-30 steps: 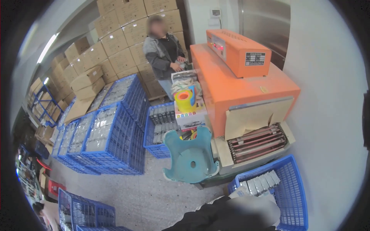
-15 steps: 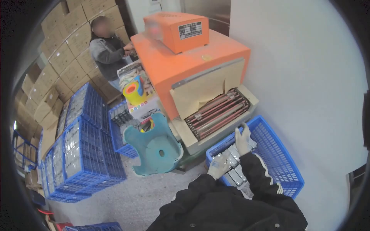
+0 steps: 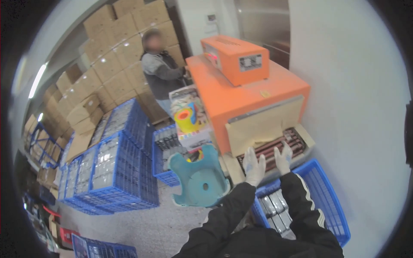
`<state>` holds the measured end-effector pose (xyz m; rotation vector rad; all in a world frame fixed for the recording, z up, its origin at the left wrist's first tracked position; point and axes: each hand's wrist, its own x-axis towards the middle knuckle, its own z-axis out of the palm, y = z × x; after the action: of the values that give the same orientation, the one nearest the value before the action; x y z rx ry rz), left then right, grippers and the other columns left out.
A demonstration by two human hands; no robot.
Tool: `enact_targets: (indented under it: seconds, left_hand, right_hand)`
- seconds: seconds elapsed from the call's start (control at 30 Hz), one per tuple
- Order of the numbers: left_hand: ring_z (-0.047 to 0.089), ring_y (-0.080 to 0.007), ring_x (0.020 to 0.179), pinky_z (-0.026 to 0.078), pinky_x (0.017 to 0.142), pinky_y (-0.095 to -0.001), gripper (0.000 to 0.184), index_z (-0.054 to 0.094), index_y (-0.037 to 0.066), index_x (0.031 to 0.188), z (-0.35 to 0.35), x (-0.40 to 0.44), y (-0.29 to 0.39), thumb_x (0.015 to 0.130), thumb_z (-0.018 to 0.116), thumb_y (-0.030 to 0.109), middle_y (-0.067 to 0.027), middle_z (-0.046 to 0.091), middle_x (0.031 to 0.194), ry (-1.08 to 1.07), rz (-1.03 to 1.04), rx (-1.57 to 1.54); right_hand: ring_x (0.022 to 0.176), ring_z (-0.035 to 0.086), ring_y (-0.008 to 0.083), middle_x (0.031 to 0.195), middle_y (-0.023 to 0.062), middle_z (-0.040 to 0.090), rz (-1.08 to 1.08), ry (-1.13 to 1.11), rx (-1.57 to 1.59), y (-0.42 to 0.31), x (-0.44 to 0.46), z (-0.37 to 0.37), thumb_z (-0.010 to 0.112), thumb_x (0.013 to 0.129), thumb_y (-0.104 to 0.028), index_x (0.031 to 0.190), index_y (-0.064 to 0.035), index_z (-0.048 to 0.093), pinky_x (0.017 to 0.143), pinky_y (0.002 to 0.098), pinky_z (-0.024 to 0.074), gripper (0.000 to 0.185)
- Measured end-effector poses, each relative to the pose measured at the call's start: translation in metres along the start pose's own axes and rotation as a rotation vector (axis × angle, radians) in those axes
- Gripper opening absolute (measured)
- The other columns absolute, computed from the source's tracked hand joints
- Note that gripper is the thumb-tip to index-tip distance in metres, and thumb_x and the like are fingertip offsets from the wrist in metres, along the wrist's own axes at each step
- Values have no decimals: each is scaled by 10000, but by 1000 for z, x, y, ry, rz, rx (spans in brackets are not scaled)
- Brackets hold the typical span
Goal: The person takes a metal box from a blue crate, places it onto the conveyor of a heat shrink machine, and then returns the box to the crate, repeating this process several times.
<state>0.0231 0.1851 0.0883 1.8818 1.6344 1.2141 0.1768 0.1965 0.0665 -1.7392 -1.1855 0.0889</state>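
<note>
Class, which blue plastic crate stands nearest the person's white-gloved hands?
The blue plastic crate at lower right, close to the white-gloved left hand and right hand; the other blue crates all stand farther left.

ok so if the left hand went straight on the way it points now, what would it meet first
Probably the cream flap on the front of the orange machine; depth is unclear, so if the left hand angles low, the rollers could come first.
</note>
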Motion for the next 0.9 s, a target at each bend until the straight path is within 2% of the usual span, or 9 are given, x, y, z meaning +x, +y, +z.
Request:
enact_targets:
  seconds: [0.1, 0.2, 0.5, 0.6, 0.7, 0.8, 0.9]
  left_hand:
    - [355, -358, 1410, 216, 1183, -470, 695, 364, 17, 1486, -9, 1, 9, 959, 468, 458, -226, 387, 1514, -64, -48, -9]
    - [398, -352, 1376, 239, 1165, -478, 685, 399, 29, 1458, -3, -1, 4, 941, 495, 468, -217, 438, 1473, 50, 28, 37]
    - [317, -355, 1429, 174, 1196, -480, 693, 372, 42, 1473, -1, -8, 12, 951, 451, 492, -200, 378, 1522, 2, 8, 40]
    - [338, -320, 1424, 186, 1199, -461, 700, 393, 47, 1460, 4, -9, 14, 922, 492, 484, -168, 414, 1502, 35, 6, 62]
    - [347, -335, 1408, 195, 1186, -475, 689, 391, 48, 1457, 5, -14, 17, 927, 473, 481, -188, 406, 1500, 14, 6, 70]
    - [382, -341, 1382, 227, 1170, -469, 677, 414, 54, 1437, 12, -17, 14, 927, 483, 492, -186, 430, 1479, 84, 61, 80]
    - [329, -322, 1425, 164, 1205, -461, 666, 355, 71, 1469, 3, -20, 21, 965, 391, 505, -168, 380, 1519, -27, -2, 80]
  right_hand:
    - [1274, 466, 312, 1329, 166, 575, 32, -13, 9, -3, -6, 4, 587, 911, -330, 1360, -56, 528, 1106, 413, 287, 530]
    - [1305, 432, 319, 1361, 176, 544, 90, -68, 31, -15, -10, -1, 569, 921, -311, 1384, -39, 498, 1123, 419, 274, 542]
    - [1310, 412, 321, 1357, 163, 538, 139, -62, 75, -16, -16, -1, 567, 915, -269, 1348, -59, 502, 1118, 434, 270, 485]
    - [1295, 421, 324, 1335, 169, 551, 134, -41, 78, -21, -17, -1, 551, 912, -277, 1326, -51, 512, 1114, 444, 268, 473]
    - [1304, 386, 335, 1349, 171, 537, 162, -67, 103, -25, -21, 0, 548, 914, -294, 1336, -68, 509, 1113, 463, 281, 480]
    - [1303, 405, 311, 1337, 155, 544, 182, -81, 134, -30, -25, 0, 559, 910, -295, 1315, -72, 519, 1120, 444, 272, 465]
    - [1300, 381, 312, 1340, 154, 532, 186, -116, 136, -39, -32, -2, 554, 910, -307, 1320, -79, 507, 1110, 457, 295, 472]
